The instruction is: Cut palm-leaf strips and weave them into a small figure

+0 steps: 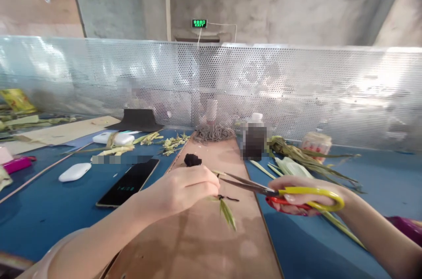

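My right hand [296, 195] grips scissors [263, 189] with one yellow and one red handle loop. Their blades are slightly apart and point left, the tips close to my left fingertips. Over the brown board, my left hand [187, 186] is closed in a pinch on a thin pale leaf strip [216, 172], mostly hidden by the fingers. Just below those fingers shows a small green leaf piece [228, 215] with dark thread [227, 198] at its top; whether it joins the pinched strip I cannot tell. A black bundle [192, 160] sits behind my left hand.
The brown board [244, 248] runs across a blue table [42, 208]. To the left lie a phone [130, 184] and a white case [75, 172]. Grey cord [214, 134] is heaped at the back, long leaves [296, 160] lie right, and a perforated metal screen [280, 77] stands behind.
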`<state>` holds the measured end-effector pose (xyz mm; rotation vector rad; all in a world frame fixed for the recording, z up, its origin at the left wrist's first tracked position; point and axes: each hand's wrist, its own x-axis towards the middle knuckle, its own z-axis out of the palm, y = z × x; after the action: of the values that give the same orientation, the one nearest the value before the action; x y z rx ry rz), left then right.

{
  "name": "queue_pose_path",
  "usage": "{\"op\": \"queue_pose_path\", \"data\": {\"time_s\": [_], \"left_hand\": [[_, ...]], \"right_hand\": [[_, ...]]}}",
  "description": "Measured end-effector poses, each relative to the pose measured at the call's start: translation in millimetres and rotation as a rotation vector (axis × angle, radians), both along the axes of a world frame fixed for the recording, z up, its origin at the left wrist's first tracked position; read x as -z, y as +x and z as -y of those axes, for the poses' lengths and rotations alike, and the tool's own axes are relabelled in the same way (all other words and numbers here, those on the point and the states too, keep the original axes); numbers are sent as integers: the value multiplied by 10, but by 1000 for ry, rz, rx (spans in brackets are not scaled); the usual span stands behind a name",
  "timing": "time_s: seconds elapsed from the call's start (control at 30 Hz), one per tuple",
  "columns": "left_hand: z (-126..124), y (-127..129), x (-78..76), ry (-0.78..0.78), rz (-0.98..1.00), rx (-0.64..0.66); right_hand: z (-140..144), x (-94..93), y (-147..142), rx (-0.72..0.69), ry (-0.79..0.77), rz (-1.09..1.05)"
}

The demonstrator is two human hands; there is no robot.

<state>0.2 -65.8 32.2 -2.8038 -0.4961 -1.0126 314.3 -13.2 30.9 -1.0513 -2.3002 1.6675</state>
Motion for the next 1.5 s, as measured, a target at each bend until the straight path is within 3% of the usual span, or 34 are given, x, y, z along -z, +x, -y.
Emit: {"op": "queue_pose_path", "data": {"time_s": [0.17,0.43,0.6,0.77,0.97,1.3,1.5], "left_hand": [[96,32,-8,4,50,99],[56,-8,-6,-59,38,84],[36,-18,14,-63,41,75],[23,-22,43,-25,5,48],[-7,-3,42,-13,66,17],[-89,24,50,-134,291,-2],[-105,-39,14,-202,336,-38]], "right_hand": [[-72,111,58,-133,-66,-26],[-65,174,-53,-244,-153,-3],[9,149,-62,-138,-117,1],[-13,164,-70,-221,-144,16],[90,100,-148,-129,-105,-9],[252,87,-279,-106,-134,-87],[263,159,-310,-73,-34,-91]]}}
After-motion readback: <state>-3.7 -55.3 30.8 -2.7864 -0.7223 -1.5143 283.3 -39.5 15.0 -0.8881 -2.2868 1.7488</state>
